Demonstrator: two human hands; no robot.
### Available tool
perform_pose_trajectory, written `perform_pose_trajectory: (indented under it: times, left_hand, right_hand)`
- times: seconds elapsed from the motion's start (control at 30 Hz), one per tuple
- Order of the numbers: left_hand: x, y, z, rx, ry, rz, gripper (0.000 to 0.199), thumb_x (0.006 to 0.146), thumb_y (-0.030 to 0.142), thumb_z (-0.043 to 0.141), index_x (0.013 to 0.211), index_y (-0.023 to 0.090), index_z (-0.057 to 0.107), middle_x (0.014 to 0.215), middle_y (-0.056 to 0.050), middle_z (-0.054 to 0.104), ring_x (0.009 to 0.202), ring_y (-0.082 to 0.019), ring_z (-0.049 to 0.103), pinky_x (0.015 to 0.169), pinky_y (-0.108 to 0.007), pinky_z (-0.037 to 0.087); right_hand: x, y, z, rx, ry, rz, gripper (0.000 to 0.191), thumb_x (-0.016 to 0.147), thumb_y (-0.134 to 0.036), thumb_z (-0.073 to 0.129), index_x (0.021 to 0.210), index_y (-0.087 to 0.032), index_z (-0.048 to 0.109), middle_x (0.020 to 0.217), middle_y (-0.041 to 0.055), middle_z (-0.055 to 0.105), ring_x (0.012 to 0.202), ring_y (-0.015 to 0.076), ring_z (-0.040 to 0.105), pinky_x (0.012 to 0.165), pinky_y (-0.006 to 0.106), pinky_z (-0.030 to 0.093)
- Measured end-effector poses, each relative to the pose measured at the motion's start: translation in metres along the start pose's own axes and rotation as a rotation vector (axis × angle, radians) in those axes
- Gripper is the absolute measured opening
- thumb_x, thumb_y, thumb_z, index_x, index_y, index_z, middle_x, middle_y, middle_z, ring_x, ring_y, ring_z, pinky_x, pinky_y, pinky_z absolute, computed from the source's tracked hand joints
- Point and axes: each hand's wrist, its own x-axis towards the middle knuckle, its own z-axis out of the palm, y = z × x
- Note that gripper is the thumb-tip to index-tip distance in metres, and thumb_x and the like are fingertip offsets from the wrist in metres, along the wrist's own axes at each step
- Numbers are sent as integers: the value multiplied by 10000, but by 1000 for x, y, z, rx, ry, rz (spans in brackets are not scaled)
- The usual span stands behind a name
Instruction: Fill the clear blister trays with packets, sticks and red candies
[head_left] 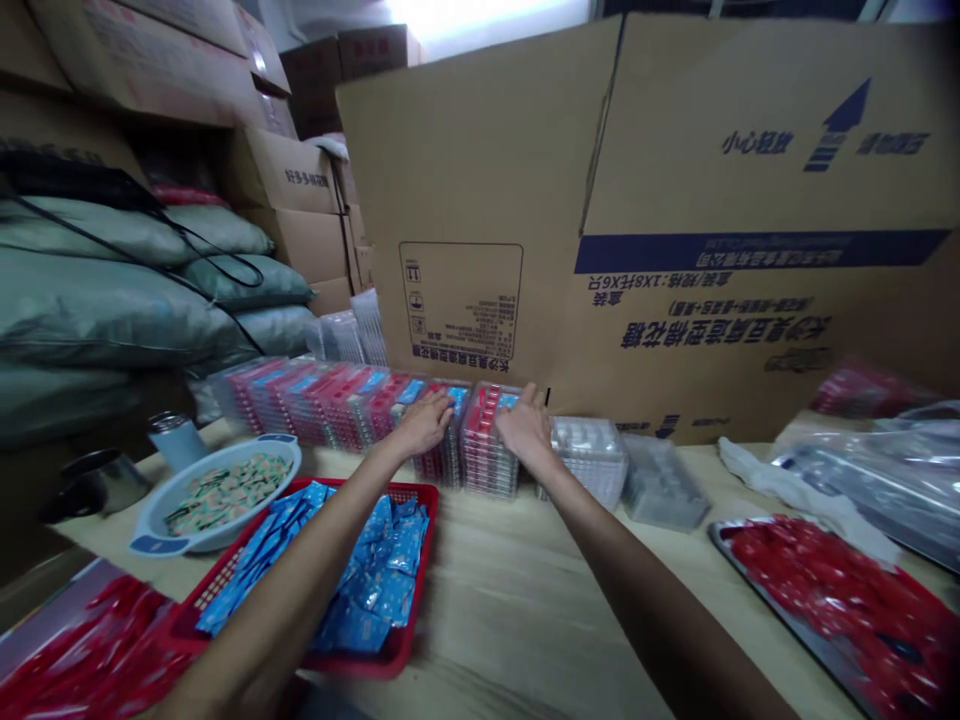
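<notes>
A row of stacked clear plastic trays (pixel 337 405) with red and blue packets runs along the foot of the big carton. My left hand (pixel 426 422) rests on top of one filled stack, fingers stretched forward and slightly bent. My right hand (pixel 527 425) is closed over the upper right edge of the neighbouring tray stack (pixel 489 455); its far fingertips are partly hidden. To the right of that hand stand empty clear trays (pixel 589 455). Below my left forearm lies a red basket (pixel 427 560) of blue packets (pixel 367 600).
A pale blue basin (pixel 296 465) of small wrapped packets, a blue cup (pixel 176 440) and a dark mug (pixel 112 480) stand left. Red packets (pixel 825 590) fill a metal tray at right. A large carton (pixel 480 200) walls the back; sacks (pixel 97 310) are piled at left.
</notes>
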Motion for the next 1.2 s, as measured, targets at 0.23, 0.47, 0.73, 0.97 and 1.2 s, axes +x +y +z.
perform_pose_trajectory:
  times: [0.23, 0.47, 0.73, 0.97, 1.2]
  left_hand:
    - [25, -12, 16, 27, -62, 3, 449, 988, 299, 345, 1350, 150, 565, 1493, -126, 513, 1427, -224, 417, 1209, -414, 277]
    - [18, -5, 22, -2, -45, -48, 449, 978, 319, 368, 1336, 131, 561, 1495, -168, 496, 1422, -290, 415, 1172, -491, 320]
    - [-8, 21, -24, -68, 229, -174, 441, 1006, 278, 301, 1343, 106, 528, 1516, -169, 468, 1444, -252, 381, 1193, -445, 310]
    - [-197, 14, -66, -43, 605, -325, 339, 993, 326, 377, 1137, 182, 649, 1262, -109, 655, 1298, -234, 531, 1199, -423, 314]
    - [-336, 38, 8, -134, 629, -1184, 636, 994, 408, 317, 1494, 19, 256, 1527, -280, 377, 1453, -308, 360, 1175, -458, 333]
  right_hand:
    - [20, -25, 6, -231, -305, -313, 473, 983, -334, 306, 1377, -181, 519, 1466, 140, 486, 1327, 324, 419, 1067, 518, 318]
    - [25, -22, 21, -265, -352, -262, 513, 983, -345, 294, 1425, -149, 462, 1511, 155, 426, 1361, 317, 389, 1089, 530, 309]
    - [26, -43, -15, -257, -332, -217, 541, 924, -425, 416, 1382, -151, 497, 1382, 210, 509, 1303, 354, 463, 1055, 555, 355]
    - [-43, 7, -80, -119, -82, -334, 520, 941, -332, 343, 1414, -164, 481, 1393, 177, 529, 1307, 341, 476, 1062, 539, 373]
    - [-220, 167, -92, 39, -159, -300, 435, 888, -382, 406, 1244, -217, 594, 1292, 137, 625, 1190, 313, 602, 1034, 496, 476]
